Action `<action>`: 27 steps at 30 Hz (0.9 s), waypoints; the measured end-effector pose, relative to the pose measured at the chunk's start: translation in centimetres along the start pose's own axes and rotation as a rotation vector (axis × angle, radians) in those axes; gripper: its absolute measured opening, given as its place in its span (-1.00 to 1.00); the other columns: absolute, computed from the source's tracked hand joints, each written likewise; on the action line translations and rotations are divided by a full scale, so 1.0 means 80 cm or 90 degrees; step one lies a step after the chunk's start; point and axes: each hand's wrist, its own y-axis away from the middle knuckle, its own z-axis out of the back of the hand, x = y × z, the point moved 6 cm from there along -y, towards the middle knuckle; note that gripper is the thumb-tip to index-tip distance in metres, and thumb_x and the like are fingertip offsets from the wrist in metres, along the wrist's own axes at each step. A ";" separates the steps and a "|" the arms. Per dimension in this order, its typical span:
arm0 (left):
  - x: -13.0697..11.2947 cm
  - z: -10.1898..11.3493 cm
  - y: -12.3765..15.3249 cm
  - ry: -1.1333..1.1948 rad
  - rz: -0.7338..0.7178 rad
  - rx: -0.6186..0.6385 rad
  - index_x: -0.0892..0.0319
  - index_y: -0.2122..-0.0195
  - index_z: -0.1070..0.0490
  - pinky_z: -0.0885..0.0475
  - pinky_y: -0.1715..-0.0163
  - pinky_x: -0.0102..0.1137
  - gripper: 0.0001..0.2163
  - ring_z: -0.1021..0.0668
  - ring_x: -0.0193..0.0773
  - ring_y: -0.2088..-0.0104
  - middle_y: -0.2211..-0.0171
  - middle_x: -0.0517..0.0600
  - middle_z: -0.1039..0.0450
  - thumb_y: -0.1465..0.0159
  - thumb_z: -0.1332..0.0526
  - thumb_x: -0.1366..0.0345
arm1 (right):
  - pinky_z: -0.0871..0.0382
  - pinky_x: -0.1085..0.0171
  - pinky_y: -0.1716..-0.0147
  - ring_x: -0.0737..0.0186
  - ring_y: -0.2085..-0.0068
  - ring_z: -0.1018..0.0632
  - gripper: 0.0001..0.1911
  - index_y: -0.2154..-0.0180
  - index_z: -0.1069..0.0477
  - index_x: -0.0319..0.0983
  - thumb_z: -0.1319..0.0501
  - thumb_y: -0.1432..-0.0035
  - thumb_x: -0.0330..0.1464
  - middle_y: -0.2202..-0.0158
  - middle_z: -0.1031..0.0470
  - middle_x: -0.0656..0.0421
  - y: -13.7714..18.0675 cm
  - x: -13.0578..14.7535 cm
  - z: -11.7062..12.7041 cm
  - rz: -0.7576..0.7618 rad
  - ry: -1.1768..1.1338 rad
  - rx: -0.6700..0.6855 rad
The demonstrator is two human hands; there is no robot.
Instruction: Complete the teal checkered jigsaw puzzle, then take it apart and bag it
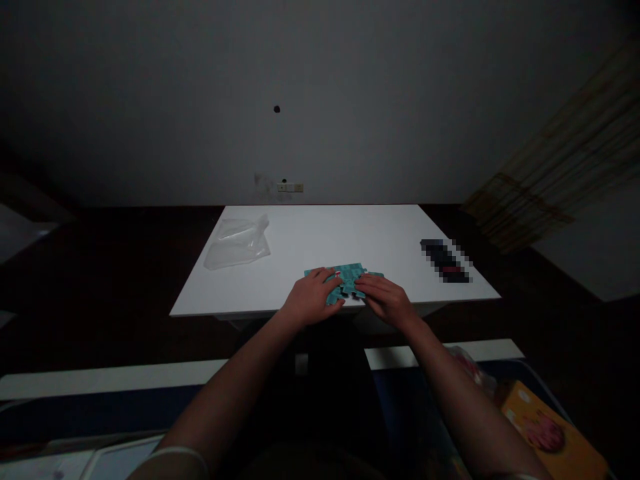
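Note:
A partly joined teal jigsaw puzzle [351, 268] lies near the front edge of a white table [320, 233], its lower edge uneven with knobs and gaps. My left hand [311, 297] rests on its left part, fingers apart and the thumb by the lower edge. From the right, my right hand [387, 300] has its fingers close together and bent over a puzzle piece [361, 291] at the puzzle's right side. Its thumb is mostly hidden under the fingers. Both hands cover parts of the puzzle.
A crumpled clear plastic bag [237, 243] lies at the table's left. A dark, pixelated object [445, 261] is at the right. Below me, a yellow box [550, 433] sits beside a clear wrapper [473, 370]. A wall with a socket [290, 188] stands behind the table.

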 end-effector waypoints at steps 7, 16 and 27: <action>0.002 -0.002 -0.001 0.001 -0.010 -0.027 0.03 -0.35 -0.47 -0.51 -0.33 0.00 -0.55 -0.46 0.07 -0.38 -0.43 0.09 -0.42 -0.49 -0.27 0.06 | -0.72 -0.06 -0.16 -0.01 -0.09 -0.77 -0.67 -0.13 -0.70 0.01 -0.32 -0.45 -0.40 -0.09 -0.76 0.14 -0.002 -0.011 0.019 -0.115 -0.032 -0.142; 0.000 -0.007 0.005 -0.024 -0.021 0.008 0.01 -0.38 -0.44 -0.19 -0.49 0.32 -0.51 -0.35 0.20 -0.47 -0.50 0.12 -0.33 -0.48 -0.30 0.01 | -0.67 -0.09 -0.20 -0.04 -0.13 -0.74 -0.68 -0.14 -0.69 -0.04 -0.26 -0.47 -0.37 -0.12 -0.74 0.09 -0.012 -0.036 0.019 -0.145 0.089 -0.007; 0.001 -0.008 0.002 -0.039 0.000 0.045 0.01 -0.40 -0.43 -0.17 -0.49 0.30 -0.43 -0.29 0.29 -0.52 -0.56 0.16 -0.22 -0.46 -0.30 -0.11 | -0.45 -0.30 -0.39 -0.19 -0.40 -0.52 -0.56 -0.35 -0.53 -0.12 -0.17 -0.58 -0.19 -0.36 -0.57 0.00 -0.007 -0.019 0.018 -0.116 0.097 0.201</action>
